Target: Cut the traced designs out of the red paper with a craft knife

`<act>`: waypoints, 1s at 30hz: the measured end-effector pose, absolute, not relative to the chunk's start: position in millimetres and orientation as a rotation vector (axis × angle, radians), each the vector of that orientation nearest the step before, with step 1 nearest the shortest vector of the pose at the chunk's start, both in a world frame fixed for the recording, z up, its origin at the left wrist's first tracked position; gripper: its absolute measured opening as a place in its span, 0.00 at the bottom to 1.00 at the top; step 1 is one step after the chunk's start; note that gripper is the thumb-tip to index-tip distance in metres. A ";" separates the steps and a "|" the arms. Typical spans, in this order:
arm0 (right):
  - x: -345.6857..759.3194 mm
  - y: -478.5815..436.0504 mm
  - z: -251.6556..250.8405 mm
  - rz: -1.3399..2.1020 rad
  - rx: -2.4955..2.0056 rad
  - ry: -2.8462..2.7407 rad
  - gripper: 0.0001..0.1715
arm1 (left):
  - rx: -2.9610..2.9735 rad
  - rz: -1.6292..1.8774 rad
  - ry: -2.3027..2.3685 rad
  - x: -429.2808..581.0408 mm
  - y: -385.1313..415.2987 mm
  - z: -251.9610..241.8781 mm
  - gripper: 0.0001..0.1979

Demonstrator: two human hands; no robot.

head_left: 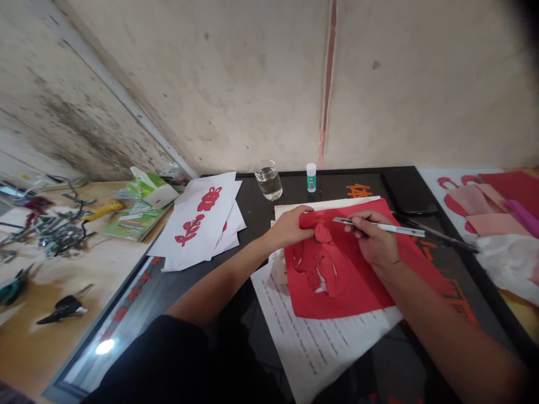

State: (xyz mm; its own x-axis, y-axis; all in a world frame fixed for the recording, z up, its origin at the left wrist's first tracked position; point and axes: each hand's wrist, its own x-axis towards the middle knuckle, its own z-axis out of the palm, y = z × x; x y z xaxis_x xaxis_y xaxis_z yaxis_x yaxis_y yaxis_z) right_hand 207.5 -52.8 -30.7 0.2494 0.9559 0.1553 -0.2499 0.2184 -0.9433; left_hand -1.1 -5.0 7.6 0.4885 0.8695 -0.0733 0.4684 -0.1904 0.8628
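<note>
The right hand [373,241] holds a white craft knife [379,226] pen-fashion, its fingers closed round the barrel, a grip that suits fine control, just above a sheet of red paper [357,292]. The left hand [288,227] sits at the sheet's upper edge, fingers bunching the paper in a loose pinch, seemingly to keep it steady. The sheet lies on printed white pages [311,348] on the black desk [337,182]. Beyond stand a glass tumbler [268,180] holding clear water and a glue stick [311,177]; to the left lie white sheets with red cut-paper flowers [197,219].
</note>
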 end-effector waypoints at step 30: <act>196.8 -49.8 -33.9 0.873 -1.400 -1.549 0.06 | 2.058 0.592 0.996 8.6 23.9 -6.9 0.20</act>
